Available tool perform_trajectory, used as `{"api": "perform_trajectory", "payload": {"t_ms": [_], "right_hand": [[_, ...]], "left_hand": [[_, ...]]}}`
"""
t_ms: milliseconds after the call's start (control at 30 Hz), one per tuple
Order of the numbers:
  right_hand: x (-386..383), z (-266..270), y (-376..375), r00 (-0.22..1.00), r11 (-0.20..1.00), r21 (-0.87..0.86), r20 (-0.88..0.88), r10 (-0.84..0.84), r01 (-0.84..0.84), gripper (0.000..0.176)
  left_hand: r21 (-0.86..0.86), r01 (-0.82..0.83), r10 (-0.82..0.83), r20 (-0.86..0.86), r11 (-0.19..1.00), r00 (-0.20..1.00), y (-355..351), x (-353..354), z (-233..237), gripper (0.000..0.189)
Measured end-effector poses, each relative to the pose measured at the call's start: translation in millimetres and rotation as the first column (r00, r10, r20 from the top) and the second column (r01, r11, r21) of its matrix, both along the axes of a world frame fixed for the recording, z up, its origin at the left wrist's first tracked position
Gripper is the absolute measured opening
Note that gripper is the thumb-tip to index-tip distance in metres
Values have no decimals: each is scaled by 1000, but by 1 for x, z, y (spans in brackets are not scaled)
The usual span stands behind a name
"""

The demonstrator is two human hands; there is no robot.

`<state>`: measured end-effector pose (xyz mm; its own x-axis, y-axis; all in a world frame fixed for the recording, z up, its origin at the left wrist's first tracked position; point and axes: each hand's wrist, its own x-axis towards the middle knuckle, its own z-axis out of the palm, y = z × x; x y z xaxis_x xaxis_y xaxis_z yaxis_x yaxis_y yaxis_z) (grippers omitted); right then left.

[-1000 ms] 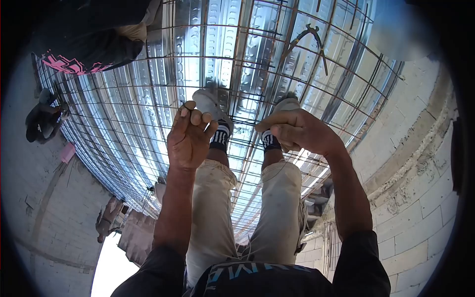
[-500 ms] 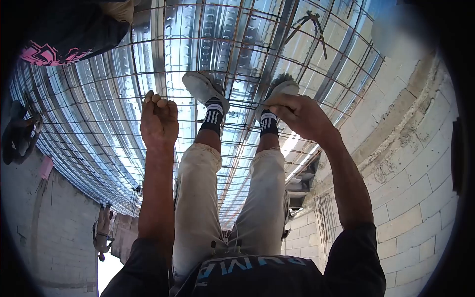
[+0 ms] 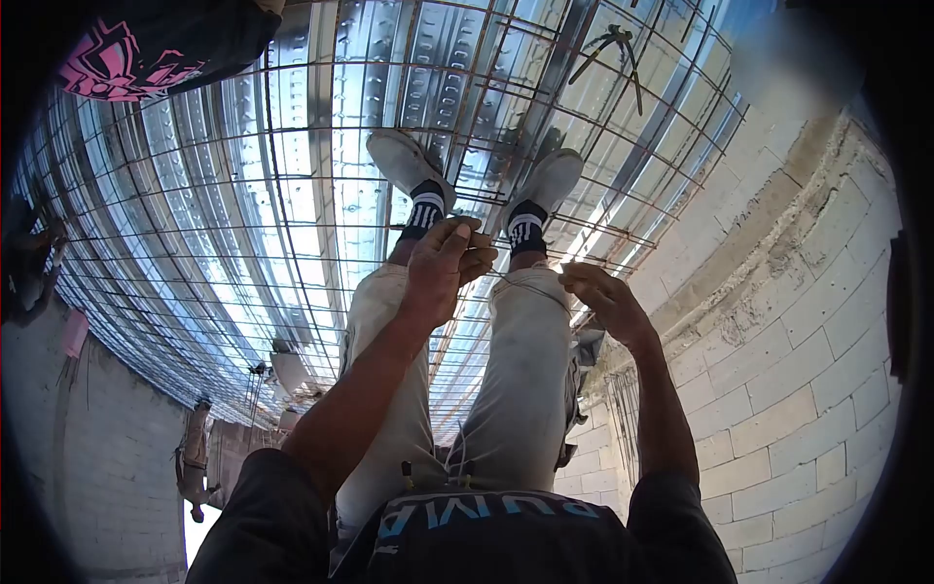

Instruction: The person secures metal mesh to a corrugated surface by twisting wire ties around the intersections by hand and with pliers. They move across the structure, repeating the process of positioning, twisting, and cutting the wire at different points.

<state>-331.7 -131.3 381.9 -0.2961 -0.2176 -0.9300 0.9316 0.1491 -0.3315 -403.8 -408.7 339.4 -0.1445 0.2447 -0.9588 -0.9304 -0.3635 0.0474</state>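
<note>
Thin wire [image 3: 530, 288] stretches between my two hands, above my knees. My left hand [image 3: 444, 268] is closed on one part of it, fingers curled near the left knee. On the right, my right hand [image 3: 605, 300] pinches the wire beside the right knee. Beneath my shoes lies a grid of rusty rebar [image 3: 321, 177] over shiny corrugated metal decking [image 3: 355, 107]. A pair of pincers [image 3: 615, 49] with long handles rests on the grid, beyond my right foot.
At the top left is a person in dark clothing with a pink print [image 3: 117, 63]. Another person [image 3: 29, 263] is at the left edge, and one more [image 3: 195, 457] stands farther off. A block wall [image 3: 778, 419] runs along the right.
My left hand has moved right, in front of my legs. My right hand has come down and closer to the knee. The wire now shows between them, and my right foot has shifted slightly.
</note>
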Motion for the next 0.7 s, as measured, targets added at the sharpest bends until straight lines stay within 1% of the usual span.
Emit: {"api": "perform_trajectory", "payload": {"t_ms": [67, 167, 267, 300, 400, 433, 533, 567, 600, 667, 700], "right_hand": [[-30, 1, -29, 995, 993, 64, 0, 104, -104, 34], [-35, -30, -57, 978, 985, 38, -122, 170, -166, 30], [-32, -66, -67, 986, 991, -29, -110, 129, -133, 27], [-31, -77, -71, 993, 996, -23, -87, 80, -82, 25], [-24, -130, -69, 975, 983, -37, -146, 170, -177, 24], [-23, -147, -68, 957, 963, 36, -110, 268, -265, 26], [-32, -206, -63, 856, 841, 273, -102, 508, -466, 29], [-27, -234, -56, 838, 827, 371, -189, 513, -423, 30], [-23, -262, -48, 807, 807, 464, -275, 523, -365, 33], [-45, -287, -39, 772, 698, 590, -188, 608, -406, 35], [-53, -307, -34, 741, 635, 629, -134, 657, -449, 35]], "left_hand": [[51, -66, 65, 25, 997, 998, 17, 13, -10, 35], [-7, -117, 117, -16, 993, 993, 30, 16, -25, 35], [-85, -60, 53, -87, 995, 995, 30, 17, -58, 36], [-96, -19, 8, -122, 995, 993, 30, 18, -69, 33], [-151, 43, -65, -148, 988, 987, 32, 29, -113, 33], [-181, 118, -146, -149, 976, 978, 32, 32, -131, 35], [-217, 214, -239, -94, 952, 967, 32, 47, -187, 38], [-258, 271, -293, -51, 927, 955, 33, 49, -201, 39], [-278, 287, -304, -20, 917, 952, 32, 54, -218, 40], [-310, 321, -325, 40, 895, 945, 31, 65, -249, 40], [-331, 321, -318, 64, 887, 946, 30, 66, -257, 40]]}}
